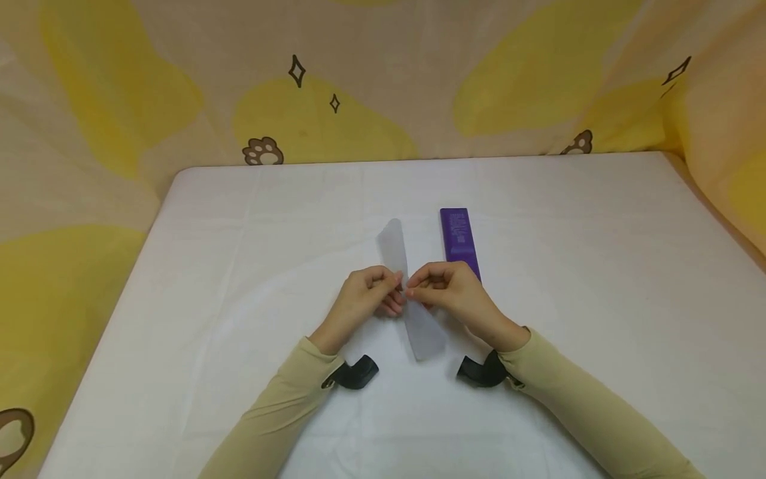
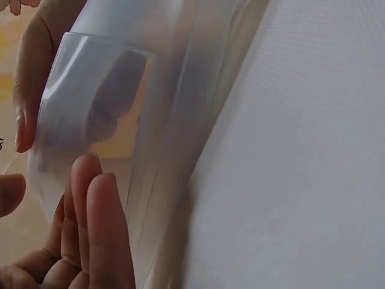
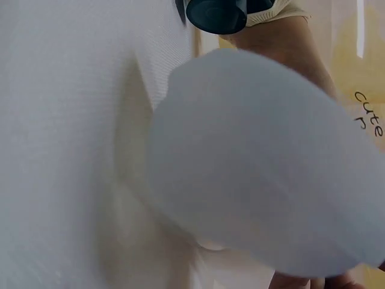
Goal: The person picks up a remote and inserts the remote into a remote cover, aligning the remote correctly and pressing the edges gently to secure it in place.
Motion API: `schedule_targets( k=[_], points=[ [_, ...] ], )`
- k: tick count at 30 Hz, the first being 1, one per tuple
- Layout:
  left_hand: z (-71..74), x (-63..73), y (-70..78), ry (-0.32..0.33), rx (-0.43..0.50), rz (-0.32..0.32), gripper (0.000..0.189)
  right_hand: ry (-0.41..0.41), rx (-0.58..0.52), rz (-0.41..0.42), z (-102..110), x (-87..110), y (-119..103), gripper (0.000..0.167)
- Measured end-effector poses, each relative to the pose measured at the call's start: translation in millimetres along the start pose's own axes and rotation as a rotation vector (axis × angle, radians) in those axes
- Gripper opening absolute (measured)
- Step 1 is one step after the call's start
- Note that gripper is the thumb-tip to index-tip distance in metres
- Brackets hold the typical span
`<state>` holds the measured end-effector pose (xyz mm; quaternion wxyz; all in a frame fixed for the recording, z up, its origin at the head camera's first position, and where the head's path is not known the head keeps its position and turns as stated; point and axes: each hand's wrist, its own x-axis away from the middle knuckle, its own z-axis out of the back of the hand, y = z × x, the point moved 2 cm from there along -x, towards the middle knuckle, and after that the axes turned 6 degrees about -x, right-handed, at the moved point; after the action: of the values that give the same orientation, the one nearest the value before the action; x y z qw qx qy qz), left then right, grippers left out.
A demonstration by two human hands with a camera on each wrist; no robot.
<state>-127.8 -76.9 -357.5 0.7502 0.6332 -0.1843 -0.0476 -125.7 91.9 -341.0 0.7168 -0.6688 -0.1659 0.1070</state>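
A translucent frosted plastic sheet [image 1: 423, 331] stands bowed between both hands over the white table. My left hand [image 1: 368, 291] holds its near-left edge with thumb and fingertips. In the left wrist view, its two raised fingers [image 2: 108, 223] lie against the sheet, where a clear, straight-edged section [image 2: 90, 90] overlaps the cloudier part. From the other side, my right hand [image 1: 461, 293] pinches the sheet near its middle between thumb and index finger. In the right wrist view the curved sheet [image 3: 252, 162] hides most of both hands.
A flat purple box [image 1: 458, 234] lies just beyond the right hand, its lower end partly covered by that hand. Black wrist mounts [image 1: 357, 372] stick out from both beige sleeves [image 1: 281, 406]. A yellow patterned cloth [image 1: 371, 80] hangs behind the white table [image 1: 556, 219].
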Motion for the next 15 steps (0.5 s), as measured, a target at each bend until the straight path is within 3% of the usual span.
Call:
schedule_targets(
  k=[5,9,15],
  points=[
    [-0.2,0.6,-0.5,0.01,-0.002,0.021,0.026,-0.058,0.009,0.0,-2.8,0.9,0.6,0.015],
    [1.6,-0.1,-0.8,0.023,-0.072,0.005,0.021,-0.076,0.021,-0.013,-2.0,0.5,0.6,0.015],
    [7.2,-0.3,-0.7,0.063,-0.208,-0.059,0.014,-0.012,0.018,-0.015,6.8,-2.5,0.1,0.017]
  ],
)
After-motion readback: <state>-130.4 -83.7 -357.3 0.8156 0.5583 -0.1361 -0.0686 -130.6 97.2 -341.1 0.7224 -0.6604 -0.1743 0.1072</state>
